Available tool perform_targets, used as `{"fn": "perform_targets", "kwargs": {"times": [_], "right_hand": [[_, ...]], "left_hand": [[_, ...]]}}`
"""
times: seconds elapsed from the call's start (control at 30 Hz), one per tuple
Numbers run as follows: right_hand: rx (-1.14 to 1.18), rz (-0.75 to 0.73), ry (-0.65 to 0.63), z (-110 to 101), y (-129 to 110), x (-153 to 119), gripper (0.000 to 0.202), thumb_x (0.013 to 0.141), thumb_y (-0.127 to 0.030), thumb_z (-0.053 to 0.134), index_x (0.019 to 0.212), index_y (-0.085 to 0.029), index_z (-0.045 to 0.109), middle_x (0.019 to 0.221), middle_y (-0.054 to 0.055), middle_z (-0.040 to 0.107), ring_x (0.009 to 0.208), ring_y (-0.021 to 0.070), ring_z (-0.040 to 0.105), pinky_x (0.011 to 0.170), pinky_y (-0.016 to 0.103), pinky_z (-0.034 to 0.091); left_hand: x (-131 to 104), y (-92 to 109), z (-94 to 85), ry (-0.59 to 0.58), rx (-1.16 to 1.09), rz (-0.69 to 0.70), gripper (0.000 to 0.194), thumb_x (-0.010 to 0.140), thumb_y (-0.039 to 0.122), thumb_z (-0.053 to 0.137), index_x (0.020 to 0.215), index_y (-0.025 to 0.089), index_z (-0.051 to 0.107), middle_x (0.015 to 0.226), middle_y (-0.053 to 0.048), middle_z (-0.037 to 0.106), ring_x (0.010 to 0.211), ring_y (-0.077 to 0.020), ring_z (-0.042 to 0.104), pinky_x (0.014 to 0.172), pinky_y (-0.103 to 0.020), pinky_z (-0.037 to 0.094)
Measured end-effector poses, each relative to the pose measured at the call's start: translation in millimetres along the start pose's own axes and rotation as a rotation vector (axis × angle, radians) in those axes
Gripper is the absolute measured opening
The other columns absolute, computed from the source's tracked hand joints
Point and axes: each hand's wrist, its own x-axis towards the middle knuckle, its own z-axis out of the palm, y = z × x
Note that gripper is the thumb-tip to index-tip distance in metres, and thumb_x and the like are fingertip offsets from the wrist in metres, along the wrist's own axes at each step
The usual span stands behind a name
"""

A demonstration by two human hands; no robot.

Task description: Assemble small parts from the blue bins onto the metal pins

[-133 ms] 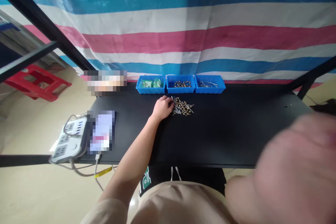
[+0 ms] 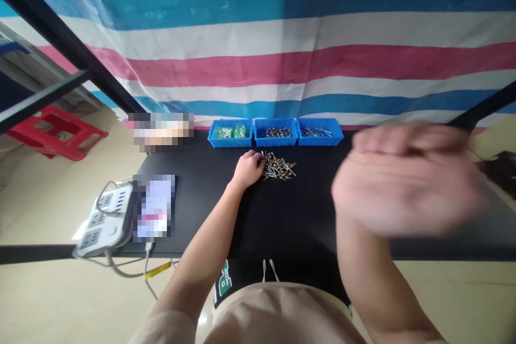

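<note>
Bins: three blue ones in a row at the back of the tabletop. Clock centred on the pile, 12 pointing away from me: left bin at 10, middle bin at 12, right bin at 2.
Bin contents: left one has two greenish packets, middle has brass-coloured bits, right has thin metal rods. Bits and rods are too jumbled to count.
Pile: just one, metal shafts plus brassy heads, on the tabletop on my side of the middle bin. Way too tangled to count.
Hands: two, both mine. My left hand is at 9, right against the pile, fingers curled; can't tell if they've pinched a piece. My right hand is raised around 3, blurry, fingers folded in, can't tell if anything's inside.
Power strip: one, between 8 and 9.
Versus a moment ago: right hand swung forward from about 4, so more forearm shows. Left hand hasn't budged from the pile.
</note>
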Motion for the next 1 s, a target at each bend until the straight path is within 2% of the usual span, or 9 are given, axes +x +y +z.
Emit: {"fn": "perform_targets", "kwargs": {"times": [0.07,0.2,0.27,0.33,0.43,0.6,0.73,0.87,1.0], "right_hand": [[-0.008,-0.035,0.047,13,37,-7,0.025,0.090,-0.038,0.050,0.070,-0.023,0.050,0.063,-0.003,0.040,0.056,0.0123,0.045,0.053,0.028,0.036],[-0.392,0.192,-0.345,15,120,-36,0.021,0.090,-0.034,0.053,0.074,-0.020,0.056,0.060,-0.003,0.050,0.055,0.0120,0.046,0.055,0.027,0.037],[-0.541,0.218,-0.536,8,148,-53,0.021,0.089,-0.032,0.053,0.072,-0.020,0.058,0.062,-0.001,0.056,0.059,0.0136,0.051,0.061,0.028,0.041],[-0.697,0.207,-0.665,0,164,-67,0.021,0.088,-0.026,0.051,0.072,-0.020,0.062,0.064,0.001,0.059,0.069,0.0169,0.055,0.070,0.029,0.044],[-0.830,0.189,-0.759,-10,174,-81,0.018,0.086,-0.021,0.051,0.079,-0.019,0.067,0.074,0.005,0.065,0.077,0.0197,0.056,0.080,0.032,0.045],[-0.939,0.240,-0.791,-16,180,-89,0.014,0.083,-0.021,0.057,0.087,-0.018,0.071,0.085,0.007,0.068,0.083,0.0228,0.057,0.083,0.035,0.045],[-0.950,0.293,-0.829,-18,184,-92,0.014,0.083,-0.022,0.059,0.090,-0.019,0.071,0.090,0.008,0.068,0.088,0.0236,0.057,0.084,0.035,0.045],[-0.942,0.329,-0.852,-18,184,-93,0.014,0.084,-0.022,0.058,0.091,-0.019,0.070,0.090,0.007,0.068,0.090,0.0235,0.056,0.086,0.035,0.045],[-0.939,0.346,-0.853,-17,182,-92,0.015,0.084,-0.023,0.058,0.091,-0.019,0.071,0.091,0.006,0.069,0.089,0.0232,0.056,0.086,0.035,0.044]], "left_hand": [[0,-2,0.9,0.015,-0.022,-0.004,0.020,0.088,0.021,0.052,0.095,0.018,0.071,0.094,-0.008,0.066,0.089,-0.0207,0.064,0.087,-0.033,0.052],[1,-4,0.9,0.045,-0.076,-0.009,0.020,0.087,0.021,0.052,0.097,0.018,0.070,0.094,-0.007,0.066,0.088,-0.0198,0.064,0.087,-0.032,0.052],[1,-4,0.3,0.051,-0.082,-0.032,0.021,0.087,0.021,0.053,0.100,0.017,0.069,0.094,-0.008,0.065,0.085,-0.0198,0.064,0.085,-0.031,0.052],[1,-4,0.2,0.057,-0.079,-0.069,0.024,0.087,0.020,0.053,0.104,0.016,0.069,0.094,-0.008,0.065,0.083,-0.0199,0.064,0.083,-0.031,0.052],[3,-2,1.5,0.055,-0.048,-0.109,0.031,0.088,0.018,0.051,0.114,0.016,0.067,0.095,-0.009,0.065,0.084,-0.0200,0.064,0.083,-0.031,0.052],[9,3,3.7,-0.035,0.105,-0.123,0.038,0.092,0.021,0.044,0.125,0.021,0.064,0.096,-0.010,0.063,0.088,-0.0226,0.063,0.082,-0.033,0.050],[12,8,3.4,-0.047,0.145,-0.171,0.036,0.092,0.022,0.045,0.120,0.022,0.067,0.097,-0.010,0.064,0.090,-0.0231,0.064,0.080,-0.032,0.050],[12,7,1.4,-0.010,0.074,-0.216,0.028,0.089,0.020,0.049,0.108,0.019,0.070,0.098,-0.010,0.065,0.089,-0.0226,0.064,0.080,-0.031,0.050],[13,2,-2.7,-0.042,0.004,-0.230,0.021,0.087,0.017,0.052,0.095,0.018,0.071,0.093,-0.009,0.064,0.086,-0.0214,0.064,0.080,-0.031,0.050]]}}
